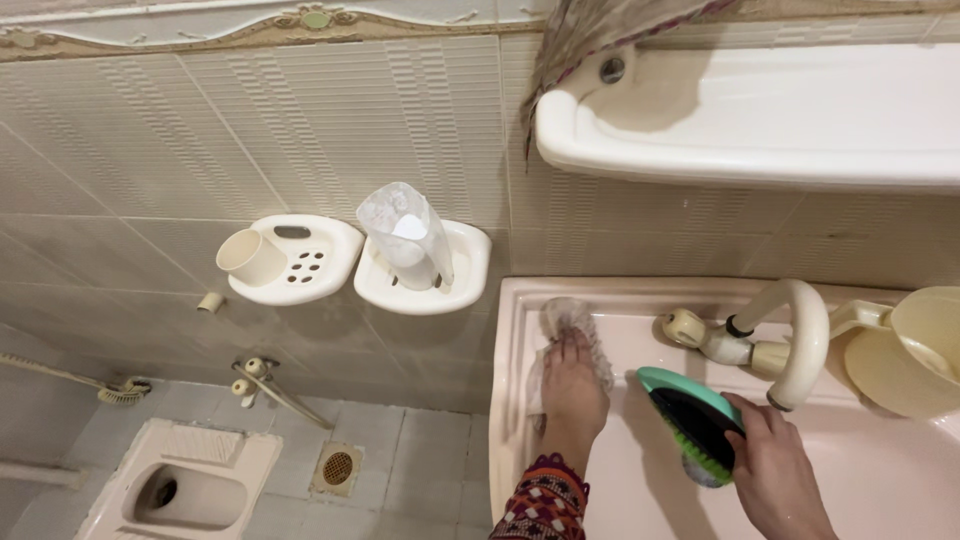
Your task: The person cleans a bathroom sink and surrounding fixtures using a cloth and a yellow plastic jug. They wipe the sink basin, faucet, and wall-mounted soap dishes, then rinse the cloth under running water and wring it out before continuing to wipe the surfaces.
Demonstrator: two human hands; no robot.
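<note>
- Your right hand [768, 470], nearest the camera at the bottom edge, has its fingers curled round the back of a teal-backed scrubbing brush [692, 420] with green bristles, gripping it firmly; the bristles face down and to the left, toward the pale pink basin [880, 480].
- Your left hand [572, 385], coming out of a patterned sleeve [540, 500], lies flat with the fingers pressed together and stretched forward, pushing a crumpled white cloth [572, 320] against the basin's back left corner, on the ledge.
- Both hands are inside the basin, the cloth well apart from the brush.
- Judging by the surfaces, you look mid-way: the corner under the cloth is being wiped, the bowl shows no clear foam or rinse water, and the cream tap [790, 335] and its knob [685, 328] look untouched by either hand. Whether the bowl is already scrubbed cannot be told.
- Beside the tap, at the right edge, a cream jug [915, 350] sits on the basin's rim.
- On the tiled wall to the left hang two white soap dishes: one [305, 265] holds a cream cup [250, 257] lying on its side, the other [450, 285] a clear plastic wrapper [405, 225].
- Above, a white shelf [750, 130] carries a draped cloth [600, 30].
- Down on the floor lies a squat toilet [185, 485].
</note>
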